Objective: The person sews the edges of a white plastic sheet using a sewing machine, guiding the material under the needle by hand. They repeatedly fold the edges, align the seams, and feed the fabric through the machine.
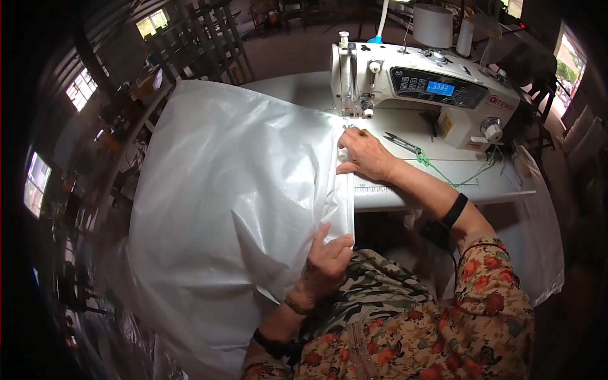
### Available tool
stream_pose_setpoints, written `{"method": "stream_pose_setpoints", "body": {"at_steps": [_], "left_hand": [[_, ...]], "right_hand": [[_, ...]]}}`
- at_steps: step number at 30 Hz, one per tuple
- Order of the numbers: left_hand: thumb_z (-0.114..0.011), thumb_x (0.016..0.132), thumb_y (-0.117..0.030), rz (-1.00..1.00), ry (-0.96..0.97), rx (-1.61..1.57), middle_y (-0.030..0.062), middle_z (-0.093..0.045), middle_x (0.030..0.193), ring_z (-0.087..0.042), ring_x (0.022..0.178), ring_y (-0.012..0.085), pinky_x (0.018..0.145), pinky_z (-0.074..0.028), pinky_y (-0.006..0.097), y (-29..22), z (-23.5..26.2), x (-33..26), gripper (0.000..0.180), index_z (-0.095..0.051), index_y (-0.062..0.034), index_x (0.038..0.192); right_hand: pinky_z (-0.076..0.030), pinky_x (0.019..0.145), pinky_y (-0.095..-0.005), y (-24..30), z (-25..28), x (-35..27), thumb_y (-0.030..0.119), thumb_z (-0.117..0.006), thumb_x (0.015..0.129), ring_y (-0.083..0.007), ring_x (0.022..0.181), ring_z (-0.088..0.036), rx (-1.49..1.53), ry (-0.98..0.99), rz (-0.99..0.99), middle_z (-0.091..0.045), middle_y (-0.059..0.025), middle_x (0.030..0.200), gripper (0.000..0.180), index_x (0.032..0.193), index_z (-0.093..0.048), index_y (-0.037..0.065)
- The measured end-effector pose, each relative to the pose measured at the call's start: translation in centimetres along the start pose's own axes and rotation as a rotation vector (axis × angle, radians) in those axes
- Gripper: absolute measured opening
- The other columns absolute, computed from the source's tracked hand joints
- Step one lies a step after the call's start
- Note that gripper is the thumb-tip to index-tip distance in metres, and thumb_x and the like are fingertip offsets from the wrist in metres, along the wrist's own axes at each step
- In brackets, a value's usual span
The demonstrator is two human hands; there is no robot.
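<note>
A large sheet of shiny white plastic-like fabric point(221, 190) covers the left of the sewing table and hangs over its front edge. Its folded right edge runs up to the presser foot of a white sewing machine point(380, 76). My right hand point(367, 155) lies on that edge just in front of the needle area, thumb and fingers bent and pressing the fabric. Nearer to me, my left hand point(326, 263) pinches the same edge between thumb and fingers, the index finger pointing along it. The contact at the needle is partly hidden by my right fingers.
Small thread snips point(402, 142) tied to a green cord point(443, 177) rest right of my right hand on the white tabletop point(392, 199). Thread cones point(432, 26) stand behind the machine. More white sheeting point(541, 253) hangs at the right. A metal rack point(209, 44) stands behind.
</note>
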State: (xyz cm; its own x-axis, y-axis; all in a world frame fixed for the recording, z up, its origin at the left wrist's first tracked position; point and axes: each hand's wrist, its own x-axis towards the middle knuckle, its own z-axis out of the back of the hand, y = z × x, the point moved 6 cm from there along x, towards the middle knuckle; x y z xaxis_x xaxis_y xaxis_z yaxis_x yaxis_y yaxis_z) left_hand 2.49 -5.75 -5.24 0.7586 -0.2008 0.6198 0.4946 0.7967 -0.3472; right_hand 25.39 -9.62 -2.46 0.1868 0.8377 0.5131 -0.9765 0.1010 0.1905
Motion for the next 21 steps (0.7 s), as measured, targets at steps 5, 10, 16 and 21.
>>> {"method": "stream_pose_setpoints", "body": {"at_steps": [5,10,16,21], "left_hand": [[-0.053,0.082,-0.003,-0.058,-0.007,0.066,0.0102,-0.064,0.095,-0.067,0.093,0.023,0.107,-0.034,0.061,0.0,-0.4,0.3,0.005,-0.055,-0.0031,0.078],[-0.052,0.082,-0.005,-0.087,-0.017,0.083,0.0079,-0.06,0.087,-0.064,0.083,0.0217,0.109,-0.029,0.064,0.3,-0.5,1.4,0.008,-0.052,-0.0055,0.074],[-0.053,0.082,-0.005,-0.158,0.017,0.2,0.0051,-0.051,0.076,-0.059,0.072,0.0192,0.111,-0.025,0.067,1.4,-0.9,3.8,0.012,-0.049,-0.0076,0.071],[-0.053,0.082,-0.004,-0.21,0.055,0.314,0.0047,-0.044,0.071,-0.057,0.068,0.0168,0.112,-0.023,0.067,2.6,-1.1,6.0,0.016,-0.046,-0.0087,0.069]], "right_hand": [[-0.044,0.084,-0.043,0.0,-0.5,-2.6,0.04,-0.075,0.078,-0.0334,0.092,-0.055,-0.036,-0.005,-0.292,-0.055,-0.0137,0.094,0.044,0.089,-0.053,0.004],[-0.042,0.091,-0.0426,0.5,-0.2,-3.1,0.042,-0.072,0.081,-0.0313,0.098,-0.056,-0.092,-0.094,-0.214,-0.059,-0.0122,0.1,0.04,0.09,-0.06,0.005],[-0.039,0.098,-0.0436,-0.1,-0.1,-2.9,0.035,-0.069,0.085,-0.0325,0.115,-0.052,-0.124,-0.076,-0.284,-0.058,-0.0167,0.122,0.035,0.101,-0.061,0.005],[-0.036,0.101,-0.0437,-0.2,0.1,-2.8,0.037,-0.066,0.087,-0.0343,0.119,-0.049,-0.099,-0.018,-0.284,-0.055,-0.0196,0.127,0.042,0.112,-0.06,0.004]]}}
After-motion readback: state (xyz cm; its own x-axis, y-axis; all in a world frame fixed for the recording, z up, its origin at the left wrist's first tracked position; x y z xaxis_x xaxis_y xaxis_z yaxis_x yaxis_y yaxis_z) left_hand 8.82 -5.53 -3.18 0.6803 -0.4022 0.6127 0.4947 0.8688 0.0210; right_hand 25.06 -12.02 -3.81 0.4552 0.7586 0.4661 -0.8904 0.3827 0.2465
